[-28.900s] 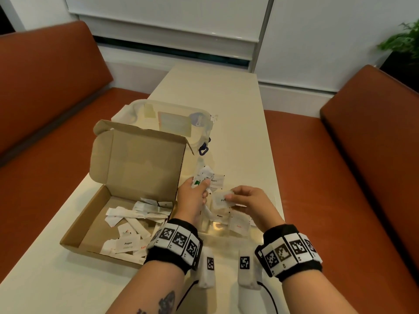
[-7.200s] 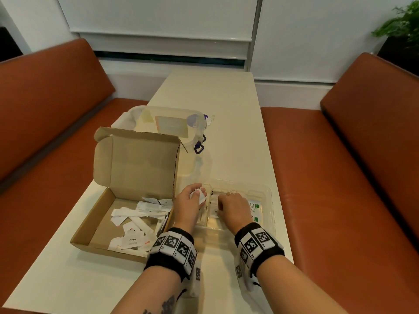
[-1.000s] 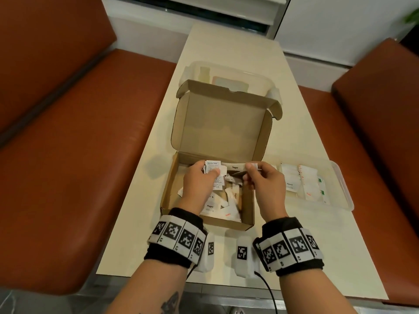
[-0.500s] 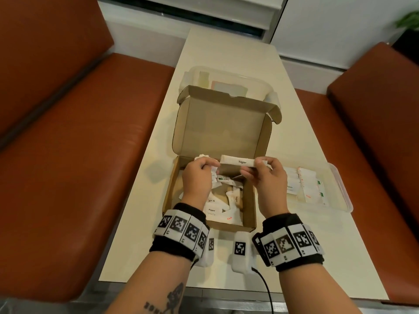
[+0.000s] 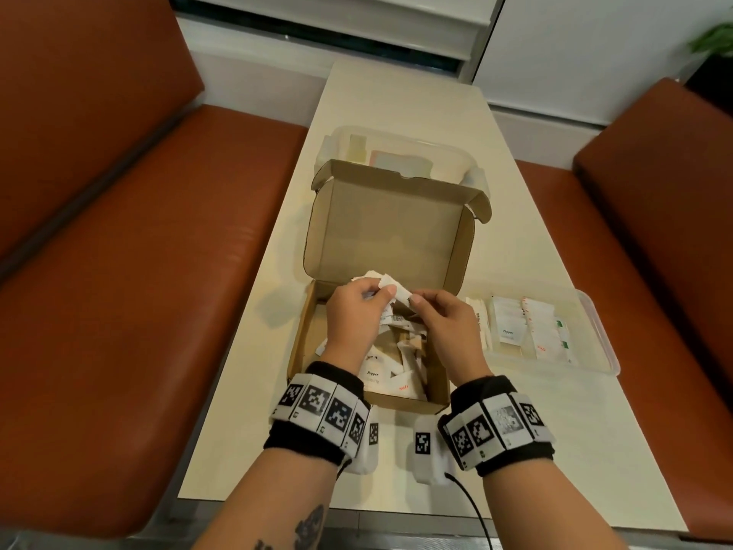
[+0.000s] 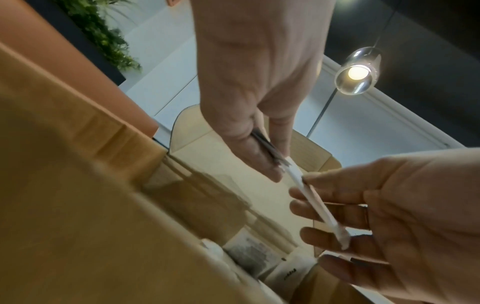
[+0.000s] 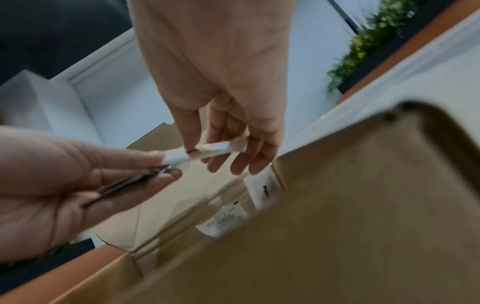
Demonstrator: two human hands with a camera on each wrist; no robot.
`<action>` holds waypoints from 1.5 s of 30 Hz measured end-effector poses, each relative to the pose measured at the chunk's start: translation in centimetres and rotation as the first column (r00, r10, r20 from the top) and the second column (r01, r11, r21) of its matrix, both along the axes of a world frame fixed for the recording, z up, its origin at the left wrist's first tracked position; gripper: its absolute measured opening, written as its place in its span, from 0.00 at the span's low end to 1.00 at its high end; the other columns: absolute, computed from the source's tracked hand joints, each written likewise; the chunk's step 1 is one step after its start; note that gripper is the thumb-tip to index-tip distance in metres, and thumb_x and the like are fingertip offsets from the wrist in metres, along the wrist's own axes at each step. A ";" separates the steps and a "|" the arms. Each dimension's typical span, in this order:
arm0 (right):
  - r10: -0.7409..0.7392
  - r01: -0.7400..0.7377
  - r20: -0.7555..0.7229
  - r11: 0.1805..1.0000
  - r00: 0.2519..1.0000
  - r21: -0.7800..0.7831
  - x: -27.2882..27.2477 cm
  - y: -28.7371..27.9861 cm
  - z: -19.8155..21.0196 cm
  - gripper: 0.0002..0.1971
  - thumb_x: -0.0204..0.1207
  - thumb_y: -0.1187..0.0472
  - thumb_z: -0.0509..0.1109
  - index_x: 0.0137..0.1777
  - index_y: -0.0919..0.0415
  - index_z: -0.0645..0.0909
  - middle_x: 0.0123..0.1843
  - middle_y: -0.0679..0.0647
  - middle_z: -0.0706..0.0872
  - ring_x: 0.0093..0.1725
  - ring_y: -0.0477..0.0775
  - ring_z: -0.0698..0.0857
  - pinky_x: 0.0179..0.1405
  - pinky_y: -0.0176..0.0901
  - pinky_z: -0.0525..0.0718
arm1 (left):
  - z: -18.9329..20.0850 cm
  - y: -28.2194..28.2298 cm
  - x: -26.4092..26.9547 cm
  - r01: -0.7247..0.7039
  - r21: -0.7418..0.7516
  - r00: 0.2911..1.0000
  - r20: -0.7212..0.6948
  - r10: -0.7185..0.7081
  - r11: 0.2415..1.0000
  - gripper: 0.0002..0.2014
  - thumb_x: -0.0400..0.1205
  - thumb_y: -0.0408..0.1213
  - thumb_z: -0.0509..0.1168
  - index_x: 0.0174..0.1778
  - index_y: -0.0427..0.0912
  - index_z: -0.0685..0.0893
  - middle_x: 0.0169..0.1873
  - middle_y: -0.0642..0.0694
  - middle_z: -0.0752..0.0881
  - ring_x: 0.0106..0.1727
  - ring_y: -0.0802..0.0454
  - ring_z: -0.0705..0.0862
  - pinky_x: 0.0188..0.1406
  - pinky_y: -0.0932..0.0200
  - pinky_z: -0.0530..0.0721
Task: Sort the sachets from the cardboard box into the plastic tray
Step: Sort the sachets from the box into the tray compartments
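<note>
A long white sachet (image 5: 398, 292) is held level above the cardboard box (image 5: 380, 248), its long axis running from hand to hand. The left hand (image 5: 355, 313) pinches one end together with other sachets; the right hand (image 5: 446, 323) pinches the opposite end.

Above the open cardboard box (image 5: 380, 240), the left hand (image 5: 353, 315) and right hand (image 5: 448, 323) pinched white sachets (image 5: 382, 285), apparently several; sorted packets lay in the plastic tray (image 5: 595, 331) beside it
</note>
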State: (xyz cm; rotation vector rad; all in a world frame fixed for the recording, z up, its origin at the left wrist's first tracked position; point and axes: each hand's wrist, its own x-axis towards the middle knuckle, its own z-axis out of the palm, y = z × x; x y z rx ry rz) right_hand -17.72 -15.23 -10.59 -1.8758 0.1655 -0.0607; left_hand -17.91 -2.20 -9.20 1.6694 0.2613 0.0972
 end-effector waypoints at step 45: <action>-0.295 0.298 0.047 0.950 0.954 -0.091 1.7 -10.8 2.3 0.04 0.74 0.63 0.73 0.46 0.62 0.87 0.34 0.51 0.86 0.32 0.48 0.81 0.39 0.42 0.85 | 0.1 -3.7 0.8 -0.048 -0.136 0.997 0.057 0.056 0.990 0.08 0.82 0.31 0.66 0.52 0.39 0.90 0.45 0.44 0.89 0.45 0.51 0.85 0.48 0.54 0.85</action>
